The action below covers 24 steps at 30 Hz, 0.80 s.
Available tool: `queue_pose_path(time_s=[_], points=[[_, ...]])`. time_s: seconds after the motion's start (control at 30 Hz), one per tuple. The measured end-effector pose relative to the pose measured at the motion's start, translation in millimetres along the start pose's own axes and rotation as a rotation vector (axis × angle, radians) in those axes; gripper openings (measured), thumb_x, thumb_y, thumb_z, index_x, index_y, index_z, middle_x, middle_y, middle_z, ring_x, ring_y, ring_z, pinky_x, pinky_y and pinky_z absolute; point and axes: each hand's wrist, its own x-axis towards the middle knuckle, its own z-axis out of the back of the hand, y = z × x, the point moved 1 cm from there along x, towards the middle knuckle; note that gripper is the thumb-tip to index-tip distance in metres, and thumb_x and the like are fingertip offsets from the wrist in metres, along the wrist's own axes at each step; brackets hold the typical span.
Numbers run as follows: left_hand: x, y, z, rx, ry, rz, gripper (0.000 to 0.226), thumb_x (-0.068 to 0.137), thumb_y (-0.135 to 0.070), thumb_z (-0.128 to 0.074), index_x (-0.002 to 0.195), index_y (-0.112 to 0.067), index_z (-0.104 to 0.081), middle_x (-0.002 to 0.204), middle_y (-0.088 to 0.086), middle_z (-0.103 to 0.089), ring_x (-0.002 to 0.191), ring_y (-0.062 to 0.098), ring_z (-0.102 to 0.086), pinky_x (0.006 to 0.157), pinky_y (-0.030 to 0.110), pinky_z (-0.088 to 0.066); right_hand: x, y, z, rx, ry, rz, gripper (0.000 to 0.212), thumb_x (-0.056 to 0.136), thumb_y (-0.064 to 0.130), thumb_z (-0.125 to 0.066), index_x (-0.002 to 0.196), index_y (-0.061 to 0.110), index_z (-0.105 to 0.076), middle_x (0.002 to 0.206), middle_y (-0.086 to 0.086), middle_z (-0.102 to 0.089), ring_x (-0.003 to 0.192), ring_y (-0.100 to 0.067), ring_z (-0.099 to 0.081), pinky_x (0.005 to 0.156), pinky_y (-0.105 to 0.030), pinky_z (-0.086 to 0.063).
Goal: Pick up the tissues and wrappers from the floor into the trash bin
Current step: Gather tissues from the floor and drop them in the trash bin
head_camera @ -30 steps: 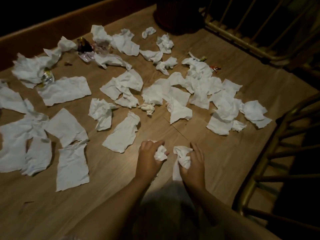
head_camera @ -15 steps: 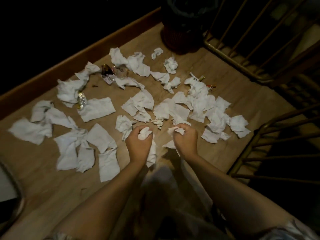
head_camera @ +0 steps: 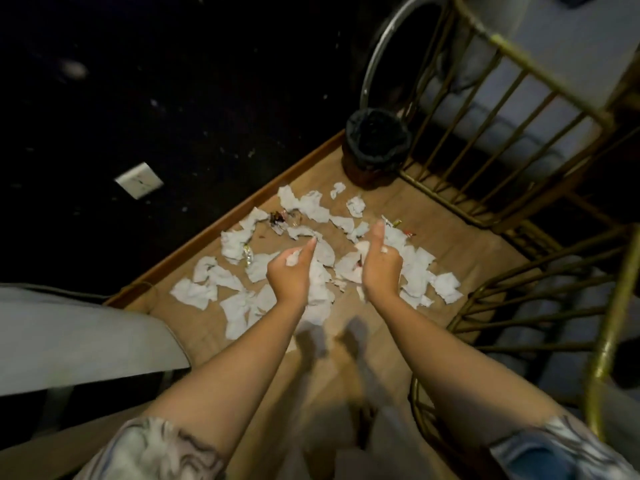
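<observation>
Now both fists raised: left hand (head_camera: 290, 271) clutches crumpled tissue wad (head_camera: 293, 258), right hand (head_camera: 381, 268) likewise. Tissues (head_camera: 239, 242) litter floor (head_camera: 460, 244); bin (head_camera: 375, 143) beyond. Light, soft; pinch anywhere.

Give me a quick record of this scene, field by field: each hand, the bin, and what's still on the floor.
left hand: raised, fingers curled round a crumpled tissue
right hand: raised, fist closed on a tissue wad, thumb up
trash bin: dark liner, standing beyond the litter by the gold railing
floor: many white tissues and a few wrappers still scattered
</observation>
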Motion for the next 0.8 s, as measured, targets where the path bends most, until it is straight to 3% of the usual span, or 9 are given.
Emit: queue_pose_path(time_s=[0.07,0.17,0.23,0.3,0.4,0.57,0.67,0.73,0.8], points=[[-8,-44,9,-0.008,0.008,0.017,0.033,0.077,-0.038,-0.078,0.062,-0.012,-0.066,0.063,-0.001,-0.064,0.062,0.011,-0.058,0.063,0.026,-0.048,-6,40,6,0.086,0.007,-0.053,0.087,0.09,0.071,-0.021,0.071,-0.003,-0.062,0.061,-0.017,-0.067,0.052,-0.021,-0.067,0.057,-0.03,-0.052],[-12,-93,7,-0.077,0.031,0.063,0.039,0.081,-0.042,-0.074,0.069,-0.005,-0.068,0.07,0.002,-0.067,0.068,0.012,-0.062,0.069,0.027,-0.05,-3,95,15,0.148,-0.005,-0.017,0.067,0.098,0.056,-0.028,0.065,0.005,-0.055,0.061,-0.015,-0.063,0.052,-0.027,-0.065,0.056,-0.034,-0.054],[-8,-119,-3,-0.12,0.049,0.104,0.033,0.081,-0.045,-0.072,0.07,-0.014,-0.072,0.078,0.001,-0.073,0.079,0.017,-0.069,0.079,0.031,-0.055,7,122,21,0.115,-0.064,0.076,0.053,0.101,0.042,-0.038,0.057,0.013,-0.038,0.053,-0.006,-0.044,0.048,-0.019,-0.047,0.049,-0.031,-0.039],[2,-139,-21,-0.13,0.084,0.141,0.033,0.081,-0.05,-0.071,0.071,-0.018,-0.074,0.084,0.002,-0.075,0.086,0.021,-0.07,0.085,0.035,-0.056,23,143,22,0.078,-0.092,0.147,0.048,0.101,0.032,-0.044,0.059,0.012,-0.034,0.055,-0.005,-0.032,0.049,-0.014,-0.031,0.046,-0.024,-0.026],[22,-158,-57,-0.135,0.124,0.175,0.034,0.083,-0.052,-0.067,0.07,-0.022,-0.074,0.086,-0.001,-0.075,0.09,0.022,-0.068,0.088,0.037,-0.055,58,161,17,0.07,-0.087,0.142,0.046,0.099,0.033,-0.048,0.061,0.008,-0.041,0.056,-0.007,-0.036,0.051,-0.015,-0.034,0.045,-0.022,-0.026],[84,-170,-145,-0.159,0.115,0.306,0.042,0.084,-0.058,-0.062,0.067,-0.023,-0.076,0.081,0.0,-0.075,0.091,0.028,-0.069,0.086,0.04,-0.056,158,172,-2,0.186,-0.102,-0.022,0.048,0.1,0.041,-0.041,0.079,0.005,-0.064,0.07,-0.005,-0.057,0.062,-0.016,-0.05,0.062,-0.033,-0.04],[133,-173,-208,-0.161,0.118,0.406,0.043,0.082,-0.06,-0.063,0.068,-0.021,-0.073,0.085,0.003,-0.074,0.088,0.026,-0.069,0.092,0.041,-0.055,238,165,-13,0.298,-0.103,-0.188,0.038,0.102,0.036,-0.035,0.092,0.008,-0.059,0.09,-0.01,-0.061,0.082,-0.023,-0.054,0.073,-0.03,-0.038],[167,-173,-248,-0.168,0.122,0.455,0.041,0.086,-0.057,-0.06,0.079,-0.017,-0.066,0.092,0.004,-0.069,0.094,0.023,-0.064,0.095,0.037,-0.05,293,158,-18,0.296,-0.1,-0.262,0.033,0.101,0.029,-0.032,0.103,0.007,-0.057,0.107,-0.016,-0.058,0.091,-0.027,-0.051,0.077,-0.031,-0.037],[195,-178,-283,-0.129,0.16,0.485,0.05,0.09,-0.058,-0.053,0.112,-0.014,-0.061,0.121,0.01,-0.062,0.114,0.03,-0.058,0.098,0.043,-0.045,344,151,-24,0.246,-0.064,-0.336,0.039,0.101,0.025,-0.031,0.121,0.002,-0.054,0.115,-0.019,-0.056,0.098,-0.031,-0.052,0.078,-0.029,-0.037]])
